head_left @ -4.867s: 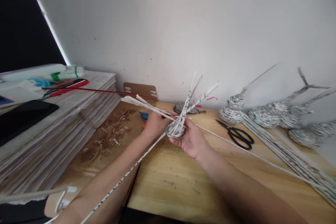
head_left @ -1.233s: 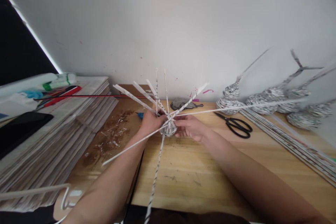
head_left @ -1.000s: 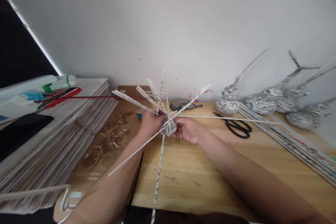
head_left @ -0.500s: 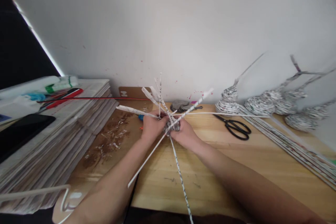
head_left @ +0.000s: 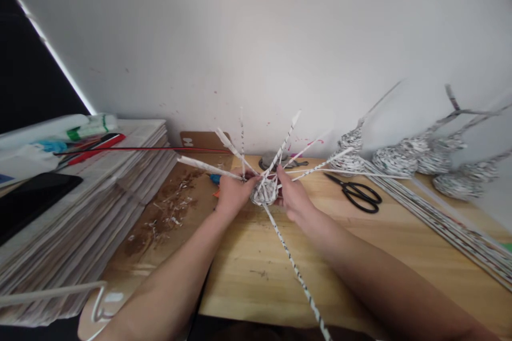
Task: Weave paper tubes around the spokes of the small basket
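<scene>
A small round woven newspaper piece (head_left: 264,192) is between my hands, just above the wooden table, with several rolled paper tubes fanning out of it. My left hand (head_left: 235,191) is closed on its left side, thumb on top. At its right side, my right hand (head_left: 294,195) has its thumb raised against a paper tube (head_left: 306,147) and its fingers curled, partly hidden. One long speckled paper tube (head_left: 296,269) runs from the piece toward me. Another tube (head_left: 279,150) points up and away.
Black scissors (head_left: 360,196) lie to the right, near a bundle of paper tubes (head_left: 432,218). Woven gourd-like newspaper forms (head_left: 347,160) stand along the wall. At left are a stack of newspapers (head_left: 132,192), a black phone (head_left: 36,202) and paper scraps (head_left: 174,218) on brown board.
The tubes at the right have swung up and spread apart. My right hand has shifted slightly right, baring the woven piece. The long front tube's near end has moved right. My left hand stays put.
</scene>
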### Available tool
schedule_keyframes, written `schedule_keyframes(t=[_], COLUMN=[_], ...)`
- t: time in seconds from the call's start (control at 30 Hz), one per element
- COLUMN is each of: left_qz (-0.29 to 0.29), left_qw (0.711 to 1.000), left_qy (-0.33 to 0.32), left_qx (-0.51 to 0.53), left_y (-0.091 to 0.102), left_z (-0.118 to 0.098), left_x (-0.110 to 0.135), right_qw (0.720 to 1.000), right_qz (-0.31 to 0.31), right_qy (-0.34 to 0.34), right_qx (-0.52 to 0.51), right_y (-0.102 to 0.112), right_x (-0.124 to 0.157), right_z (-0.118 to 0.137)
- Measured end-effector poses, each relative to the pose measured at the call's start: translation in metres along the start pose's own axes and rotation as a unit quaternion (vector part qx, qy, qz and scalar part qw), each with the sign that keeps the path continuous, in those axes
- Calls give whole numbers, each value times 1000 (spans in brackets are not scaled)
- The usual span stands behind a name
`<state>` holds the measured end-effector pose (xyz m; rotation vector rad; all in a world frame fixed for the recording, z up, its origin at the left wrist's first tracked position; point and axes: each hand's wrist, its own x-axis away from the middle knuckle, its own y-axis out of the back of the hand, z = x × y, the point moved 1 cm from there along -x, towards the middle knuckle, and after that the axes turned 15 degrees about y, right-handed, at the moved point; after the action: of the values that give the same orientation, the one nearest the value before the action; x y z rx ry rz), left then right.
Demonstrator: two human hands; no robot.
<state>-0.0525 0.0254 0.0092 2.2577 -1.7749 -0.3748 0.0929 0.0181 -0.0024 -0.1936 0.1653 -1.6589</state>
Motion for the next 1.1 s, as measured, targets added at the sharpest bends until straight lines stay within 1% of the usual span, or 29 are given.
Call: schedule_keyframes(t=[0.1,0.23,0.33,0.5,0.7,0.8,0.87,0.93,1.0,1.07,1.1], left_qz=[8,35,46,40,23,25,32,61,108,179,238], left_qw=[1000,999,999,998,993,993,993,993,992,983,970], left_qy=[-11,-13,-23,-28,-39,-32,-23,-15,1,28,41], left_qx=[2,-9,-13,-40,-105,-114,-114,-99,-65,-21,-1], left_y=[-1,-3,-6,-7,-3,-1,1,2,6,12,16], left_z=[-1,0,3,4,4,3,2,1,-1,-3,-4], left_x=[3,4,3,3,2,1,-1,-2,-4,-5,-6], right_qw=[999,993,989,990,988,988,989,989,989,988,987], right_qz=[-12,-17,-28,-27,19,28,22,13,7,7,8], right_qy=[24,109,141,139,152,150,145,140,134,132,132], right_qx=[-32,-33,-18,-5,1,15,25,41,58,81,91], right_y=[-4,-7,-7,-6,-6,-7,-6,-5,-2,0,2], right_x=[5,7,6,5,8,7,6,5,2,0,-1], right_z=[-3,-12,-17,-21,-22,-22,-21,-21,-20,-20,-19])
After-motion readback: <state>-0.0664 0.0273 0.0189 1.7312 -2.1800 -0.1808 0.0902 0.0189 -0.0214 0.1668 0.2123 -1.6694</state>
